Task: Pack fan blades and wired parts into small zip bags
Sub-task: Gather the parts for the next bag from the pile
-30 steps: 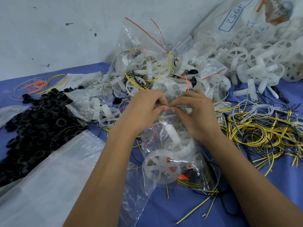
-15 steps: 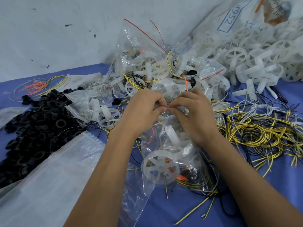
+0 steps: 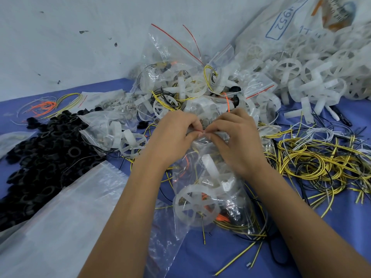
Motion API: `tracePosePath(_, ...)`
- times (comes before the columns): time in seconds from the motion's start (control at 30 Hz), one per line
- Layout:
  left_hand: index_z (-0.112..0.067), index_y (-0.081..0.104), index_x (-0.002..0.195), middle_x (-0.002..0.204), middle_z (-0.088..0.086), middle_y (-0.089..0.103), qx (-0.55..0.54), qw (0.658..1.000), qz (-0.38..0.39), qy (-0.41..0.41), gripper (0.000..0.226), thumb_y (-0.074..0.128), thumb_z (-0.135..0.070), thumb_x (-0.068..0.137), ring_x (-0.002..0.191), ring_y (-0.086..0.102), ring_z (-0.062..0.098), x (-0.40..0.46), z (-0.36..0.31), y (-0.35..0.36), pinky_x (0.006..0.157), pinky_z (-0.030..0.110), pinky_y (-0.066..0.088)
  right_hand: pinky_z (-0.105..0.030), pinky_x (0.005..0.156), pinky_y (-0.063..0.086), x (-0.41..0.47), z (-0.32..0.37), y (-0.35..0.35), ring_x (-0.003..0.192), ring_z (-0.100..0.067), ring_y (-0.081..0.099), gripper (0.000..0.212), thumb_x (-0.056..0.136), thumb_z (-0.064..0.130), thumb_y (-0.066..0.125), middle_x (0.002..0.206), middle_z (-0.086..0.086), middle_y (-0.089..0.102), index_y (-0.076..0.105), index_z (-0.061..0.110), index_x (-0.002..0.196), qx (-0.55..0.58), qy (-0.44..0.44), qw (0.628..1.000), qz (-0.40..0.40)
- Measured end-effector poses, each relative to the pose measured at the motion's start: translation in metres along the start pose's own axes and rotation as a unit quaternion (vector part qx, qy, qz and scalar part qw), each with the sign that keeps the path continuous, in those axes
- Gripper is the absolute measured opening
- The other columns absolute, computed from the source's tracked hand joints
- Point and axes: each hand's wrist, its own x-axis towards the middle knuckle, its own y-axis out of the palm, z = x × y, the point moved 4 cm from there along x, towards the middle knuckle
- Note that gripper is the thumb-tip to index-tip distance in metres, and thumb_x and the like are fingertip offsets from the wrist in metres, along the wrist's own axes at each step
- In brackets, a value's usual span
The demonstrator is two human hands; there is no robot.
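Blue cloth [image 3: 200,263] covers the table, and a pale wall [image 3: 70,47] stands behind it. Far left of the small zip bag [image 3: 208,177] lies a heap of black rubber rings [image 3: 40,157]. Near it sits a big, cloudy plastic sheet [image 3: 60,217]. The left hand [image 3: 172,137] has curled fingers and pinches the top edge of the small zip bag. The right hand [image 3: 239,139] pinches the same edge, its fingertips touching the left ones. Inside the clear, crinkly bag sits a round white fan blade [image 3: 194,207] with thin wires. Behind the bag is a pile of filled bags [image 3: 190,87]. To the right lie tangled yellow wires [image 3: 313,163], and farther back loose white fan blades [image 3: 313,77].
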Motion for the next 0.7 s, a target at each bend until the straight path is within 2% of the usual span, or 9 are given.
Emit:
tracePosePath(0.2, -0.022, 0.079, 0.090, 0.089, -0.011, 0.073, -0.027, 0.999, -0.015, -0.013, 0.005, 0.082, -0.019, 0.086, 0.088, 0.067, 0.005, -0.002, 0.009, -0.005, 0.085, 0.032, 0.054, -0.052, 0.081, 0.042, -0.001, 0.001, -0.002, 0.095, -0.026, 0.053, 0.002, 0.085, 0.024, 0.080, 0.085, 0.013, 0.069, 0.079, 0.023, 0.085, -0.005, 0.017, 1.000, -0.007)
tracePosePath(0.5, -0.019, 0.076, 0.091, 0.091, -0.005, 0.071, -0.010, 1.000, -0.012, 0.007, 0.005, 0.076, -0.014, 0.090, 0.089, 0.064, 0.014, -0.002, -0.002, -0.002, 0.084, 0.037, 0.053, -0.047, 0.082, 0.039, -0.003, 0.003, -0.002, 0.101, -0.025, 0.055, 0.006, 0.088, 0.031, 0.078, 0.091, 0.014, 0.070, 0.078, 0.028, 0.093, -0.055, 0.029, 0.998, -0.019)
tracePosePath(0.57, -0.020, 0.076, 0.090, 0.089, -0.008, 0.072, -0.019, 1.000, -0.015, 0.008, 0.006, 0.077, -0.014, 0.089, 0.088, 0.065, 0.010, -0.002, -0.002, -0.001, 0.082, 0.032, 0.052, -0.044, 0.083, 0.034, -0.003, 0.004, -0.003, 0.101, -0.025, 0.055, 0.004, 0.087, 0.032, 0.078, 0.089, 0.014, 0.070, 0.078, 0.030, 0.090, -0.064, 0.025, 0.997, -0.025)
tracePosePath(0.7, -0.019, 0.078, 0.089, 0.082, -0.016, 0.070, -0.037, 0.999, -0.024, -0.005, 0.005, 0.081, -0.016, 0.087, 0.083, 0.065, -0.004, -0.003, 0.006, -0.005, 0.074, 0.006, 0.044, -0.042, 0.084, 0.031, -0.003, 0.005, -0.004, 0.100, -0.024, 0.055, 0.003, 0.084, 0.028, 0.080, 0.087, 0.015, 0.069, 0.077, 0.028, 0.085, -0.059, 0.031, 0.997, -0.030)
